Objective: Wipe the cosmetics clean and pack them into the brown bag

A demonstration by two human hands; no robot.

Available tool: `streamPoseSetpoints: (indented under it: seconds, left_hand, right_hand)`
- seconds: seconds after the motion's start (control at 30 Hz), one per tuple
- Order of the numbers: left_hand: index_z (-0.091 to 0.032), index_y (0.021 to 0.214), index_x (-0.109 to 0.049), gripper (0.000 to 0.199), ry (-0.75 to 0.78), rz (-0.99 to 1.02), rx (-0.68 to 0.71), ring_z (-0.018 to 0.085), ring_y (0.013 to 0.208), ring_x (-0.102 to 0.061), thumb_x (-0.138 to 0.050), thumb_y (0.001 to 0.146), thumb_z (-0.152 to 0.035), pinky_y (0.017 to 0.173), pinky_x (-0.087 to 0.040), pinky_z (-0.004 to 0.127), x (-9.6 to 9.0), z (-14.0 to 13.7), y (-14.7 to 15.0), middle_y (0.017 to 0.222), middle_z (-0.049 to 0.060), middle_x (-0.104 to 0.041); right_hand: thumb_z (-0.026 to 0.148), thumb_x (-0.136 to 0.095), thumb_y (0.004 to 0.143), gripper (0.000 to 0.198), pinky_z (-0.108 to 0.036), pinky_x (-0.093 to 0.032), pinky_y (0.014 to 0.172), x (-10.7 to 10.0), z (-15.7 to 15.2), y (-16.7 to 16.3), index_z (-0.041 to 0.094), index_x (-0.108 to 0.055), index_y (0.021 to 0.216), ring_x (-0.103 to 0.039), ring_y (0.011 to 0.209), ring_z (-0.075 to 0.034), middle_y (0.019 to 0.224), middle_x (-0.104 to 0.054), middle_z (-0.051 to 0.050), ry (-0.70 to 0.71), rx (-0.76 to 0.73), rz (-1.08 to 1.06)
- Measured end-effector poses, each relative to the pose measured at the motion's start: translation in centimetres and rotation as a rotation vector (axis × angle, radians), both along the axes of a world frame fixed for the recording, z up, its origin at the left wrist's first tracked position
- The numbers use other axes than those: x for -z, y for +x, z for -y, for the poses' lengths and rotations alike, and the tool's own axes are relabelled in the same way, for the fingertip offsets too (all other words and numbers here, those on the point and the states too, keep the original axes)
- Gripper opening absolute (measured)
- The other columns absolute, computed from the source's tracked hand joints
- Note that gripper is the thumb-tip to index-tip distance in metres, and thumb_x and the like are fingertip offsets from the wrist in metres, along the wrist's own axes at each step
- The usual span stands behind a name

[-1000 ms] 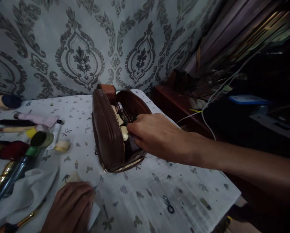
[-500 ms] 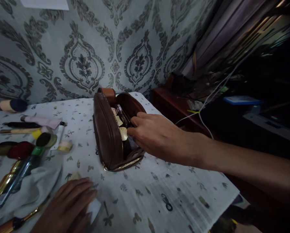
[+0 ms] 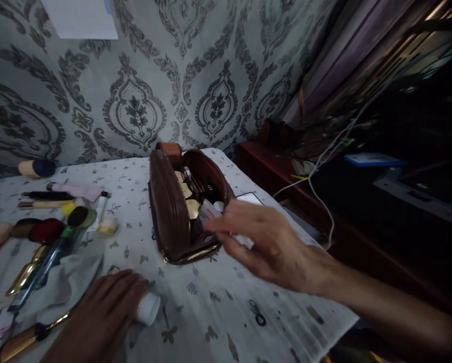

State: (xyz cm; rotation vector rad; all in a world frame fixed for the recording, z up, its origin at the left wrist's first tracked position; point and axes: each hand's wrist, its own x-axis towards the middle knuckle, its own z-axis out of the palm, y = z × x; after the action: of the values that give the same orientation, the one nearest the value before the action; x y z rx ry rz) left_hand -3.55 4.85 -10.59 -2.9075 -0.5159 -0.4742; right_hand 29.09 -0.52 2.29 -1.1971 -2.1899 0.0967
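Note:
A brown zip pouch [image 3: 169,212] stands unzipped on the patterned cloth, with gold-coloured pieces [image 3: 193,208] and a clear packet with red print [image 3: 209,212] inside. My right hand [image 3: 259,239] is at the pouch's right front edge, blurred. Its index finger and thumb are apart, and I see nothing held between them. In front of the pouch, my left hand [image 3: 108,307] has its fingers over a white cylindrical container [image 3: 149,308], only one end of which shows. Beside that hand lie a grey cloth [image 3: 67,277] and a makeup brush [image 3: 25,343].
Several brushes and tubes lie to the left, among them a pink tube [image 3: 78,191] and a dark red item [image 3: 46,230]. A phone [image 3: 249,198] is behind my right hand. White cables [image 3: 324,201] hang beyond the table's right edge. A patterned wall [image 3: 180,91] rises behind.
My right hand has drawn back from inside the pouch toward the right and nearer to me. The clear packet now shows in the pouch. The white container under my left hand has turned slightly.

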Motion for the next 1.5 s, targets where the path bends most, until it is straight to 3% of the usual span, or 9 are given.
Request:
streamPoseSetpoints:
  seconds: [0.13, 0.4, 0.57, 0.67, 0.77, 0.97, 1.13, 1.37, 1.5]
  left_hand:
    - [-0.023, 0.129, -0.058, 0.037, -0.245, 0.164, -0.131, 0.021, 0.103, -0.068, -0.056, 0.093, -0.033, 0.088, -0.056, 0.030, -1.1, 1.5, 0.8, 0.118, 0.006, -0.072]
    - [-0.019, 0.121, -0.061, 0.040, -1.328, 0.642, -0.332, 0.022, 0.102, -0.068, -0.065, 0.087, -0.039, 0.089, -0.056, 0.033, -4.4, 4.9, 5.1, 0.114, 0.008, -0.071]
    - [-0.020, 0.119, -0.063, 0.050, -1.598, 0.863, -0.273, 0.023, 0.094, -0.069, -0.076, 0.077, -0.043, 0.082, -0.057, 0.033, -3.7, 5.7, 5.4, 0.105, 0.008, -0.073]
    - [-0.020, 0.119, -0.065, 0.056, -1.706, 0.975, -0.258, 0.023, 0.086, -0.071, -0.079, 0.073, -0.048, 0.074, -0.059, 0.034, -3.6, 5.8, 5.6, 0.100, 0.009, -0.074]
    - [-0.019, 0.116, -0.067, 0.059, -1.736, 0.982, -0.224, 0.024, 0.085, -0.072, -0.083, 0.068, -0.048, 0.072, -0.060, 0.035, -4.5, 5.8, 6.8, 0.101, 0.010, -0.075]
    - [-0.018, 0.111, -0.067, 0.042, -1.675, 0.999, -0.110, 0.022, 0.092, -0.071, -0.079, 0.075, -0.036, 0.080, -0.059, 0.033, -7.8, 5.6, 10.7, 0.098, 0.007, -0.074]
    - [-0.015, 0.098, -0.065, 0.028, -1.507, 0.709, -0.082, 0.016, 0.066, -0.067, -0.066, 0.085, -0.040, 0.053, -0.052, 0.022, -10.0, 4.1, 12.9, 0.078, 0.004, -0.070]
    - [-0.019, 0.130, -0.057, 0.036, -0.318, 0.170, -0.279, 0.017, 0.058, -0.066, -0.048, 0.097, -0.031, 0.049, -0.044, 0.023, -8.4, 1.9, 12.3, 0.077, 0.003, -0.073]
    - [-0.018, 0.124, -0.059, 0.030, -0.074, 0.136, -0.226, 0.017, 0.061, -0.067, -0.042, 0.099, -0.022, 0.049, -0.046, 0.023, -6.7, 1.7, 11.6, 0.076, 0.002, -0.072]
  right_hand:
    - [0.013, -0.049, 0.095, 0.022, -0.028, -0.052, 0.073, 4.9, 2.4, -2.2, 0.012, -0.065, 0.109, -0.063, 0.079, -0.014, 0.085, -0.070, -0.007, -0.172, -0.103, -0.217]
    - [0.041, -0.062, 0.091, 0.072, -0.048, -0.043, 0.107, 9.8, 4.9, -6.7, 0.018, -0.030, 0.150, -0.049, 0.132, -0.027, 0.146, -0.048, -0.019, -0.676, -0.181, -0.485]
    - [0.045, -0.065, 0.088, 0.066, -0.037, -0.051, 0.084, 10.4, 5.4, -7.2, 0.017, -0.040, 0.143, -0.063, 0.093, -0.019, 0.107, -0.068, -0.009, -0.825, -0.052, -0.817]
    - [0.051, -0.069, 0.083, 0.040, -0.027, -0.048, 0.073, 10.8, 5.9, -6.8, 0.015, -0.063, 0.101, -0.063, 0.078, -0.013, 0.087, -0.068, -0.003, -1.014, -0.109, -1.008]
    - [0.056, -0.073, 0.078, 0.043, -0.021, -0.043, 0.056, 10.8, 6.6, -6.3, 0.015, -0.057, 0.077, -0.063, 0.062, -0.009, 0.072, -0.068, -0.001, -1.172, -0.211, -1.206]
    - [0.052, -0.073, 0.080, 0.040, -0.017, -0.033, 0.041, 8.1, 7.5, -3.7, 0.018, -0.053, 0.075, -0.051, 0.040, -0.007, 0.049, -0.060, 0.003, -0.820, 0.080, -1.422]
    - [0.048, -0.076, 0.080, 0.036, -0.018, -0.035, 0.041, 3.4, 7.3, -0.4, 0.019, -0.057, 0.072, -0.048, 0.039, -0.007, 0.047, -0.058, 0.004, -0.437, 0.285, -1.254]
    - [0.041, -0.072, 0.085, 0.026, -0.024, -0.039, 0.043, -2.6, 5.6, 1.8, 0.022, -0.063, 0.070, -0.052, 0.045, -0.011, 0.052, -0.058, 0.002, -0.063, 0.488, -0.828]
    - [0.040, -0.069, 0.087, 0.029, -0.023, -0.035, 0.042, -4.2, 3.5, 2.1, 0.021, -0.063, 0.067, -0.049, 0.044, -0.009, 0.051, -0.057, 0.002, -0.109, 0.408, -0.554]
